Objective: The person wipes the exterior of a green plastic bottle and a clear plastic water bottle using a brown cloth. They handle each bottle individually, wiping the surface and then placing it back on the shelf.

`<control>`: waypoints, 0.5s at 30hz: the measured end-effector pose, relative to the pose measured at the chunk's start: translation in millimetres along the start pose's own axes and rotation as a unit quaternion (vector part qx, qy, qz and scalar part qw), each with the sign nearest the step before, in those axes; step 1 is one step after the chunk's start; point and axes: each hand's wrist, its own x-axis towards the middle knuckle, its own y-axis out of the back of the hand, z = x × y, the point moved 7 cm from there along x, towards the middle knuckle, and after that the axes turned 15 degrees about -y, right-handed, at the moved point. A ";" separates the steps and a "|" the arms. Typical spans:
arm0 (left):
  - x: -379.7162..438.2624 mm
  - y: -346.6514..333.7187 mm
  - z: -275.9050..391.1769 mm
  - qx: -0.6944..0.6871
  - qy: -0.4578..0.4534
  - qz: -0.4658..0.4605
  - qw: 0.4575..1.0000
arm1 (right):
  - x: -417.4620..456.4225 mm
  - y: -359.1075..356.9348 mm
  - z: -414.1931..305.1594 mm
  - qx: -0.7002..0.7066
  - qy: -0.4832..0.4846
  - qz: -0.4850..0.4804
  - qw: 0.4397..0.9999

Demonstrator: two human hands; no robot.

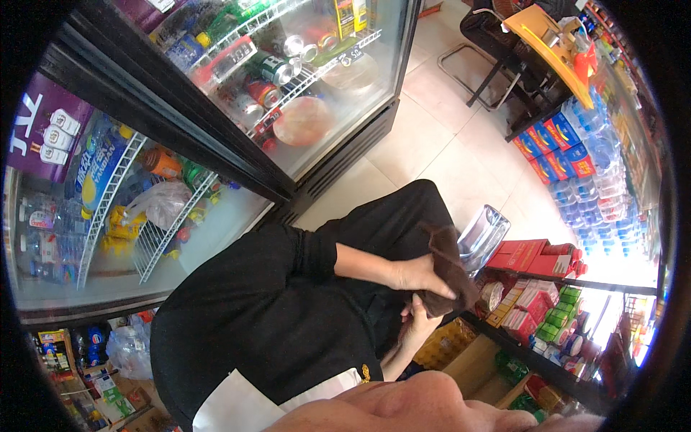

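Observation:
Both hands meet in front of my bent, black-clothed leg. A dark brown piece of cloth hangs bunched between them, partly blurred. My left hand grips it from above, thumb laid along its lower part. Just below, my right hand pinches the cloth's lower end, its fingers partly hidden. Close beyond the cloth stands a shiny chrome metal object; its kind is unclear.
Glass-door drink coolers rise on the left. Shelves with red boxes and green cans stand close on the right. Farther off are stacked water bottles, a yellow-topped desk and a black chair on the tiled floor.

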 end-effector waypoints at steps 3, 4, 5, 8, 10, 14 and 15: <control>4.1 4.5 -9.3 -0.022 0.021 0.023 0.999 | 3.2 2.6 -7.7 -0.041 0.026 0.035 0.998; 7.4 11.1 -6.4 -0.020 0.017 0.046 0.999 | 5.9 4.9 -5.5 -0.070 0.058 0.047 0.995; 11.2 18.2 -3.3 -0.018 0.012 0.068 0.997 | 5.9 5.9 -2.1 -0.121 0.064 0.052 0.989; 27.6 54.0 8.1 -0.104 -0.006 0.159 0.982 | -2.9 -3.1 1.8 -0.190 0.049 0.034 0.980; 37.4 69.7 18.3 -0.152 -0.026 0.193 0.969 | -5.6 -16.1 8.0 -0.137 -0.041 -0.038 0.989; 38.9 69.7 19.7 -0.323 0.053 0.169 0.930 | -7.4 -32.8 24.8 0.127 -0.089 -0.223 0.962; 41.3 64.3 14.1 -0.390 0.088 0.139 0.906 | -4.6 -32.2 29.0 0.147 -0.096 -0.257 0.950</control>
